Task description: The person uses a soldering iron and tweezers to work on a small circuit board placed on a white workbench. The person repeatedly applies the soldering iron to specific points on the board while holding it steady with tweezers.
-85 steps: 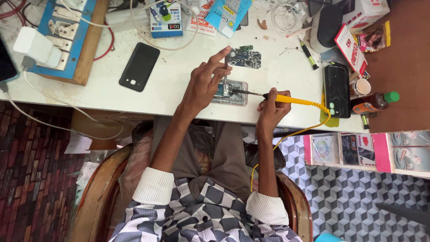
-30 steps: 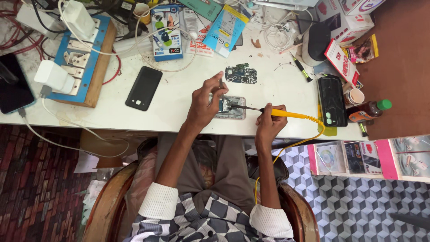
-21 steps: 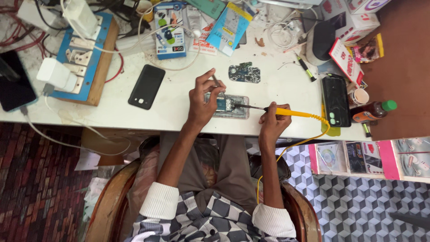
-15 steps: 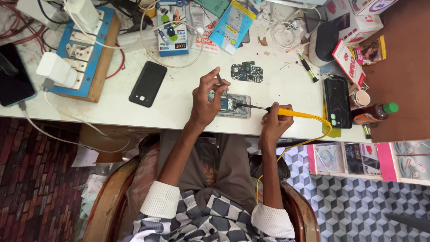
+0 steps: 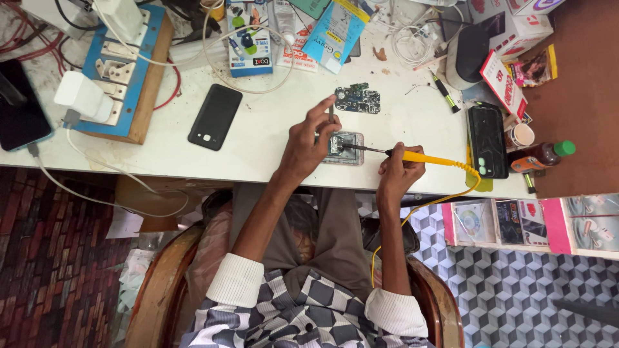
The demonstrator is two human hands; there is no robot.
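Phone frame, opened and lying flat near the front edge of the white worktop, is what both hands work on, and its place so close to that edge is the largest risk: a push from either hand could slide it off toward the person's lap. The left hand rests on the frame's left side, its fingers pinching what looks like a thin strand of wire or solder held upright, though it is too fine to tell for sure. The right hand has its fingers wrapped shut around the yellow handle of a soldering iron, whose dark tip reaches left into the frame, just beside the left fingertips; a slip could burn them or scorch nearby parts. The iron's yellow cord loops off the edge and down past the chair, where a knee could snag it and jerk the tip. A loose circuit board lies just behind the frame, and a black phone lies well apart to the left; a careless sweep could knock either.
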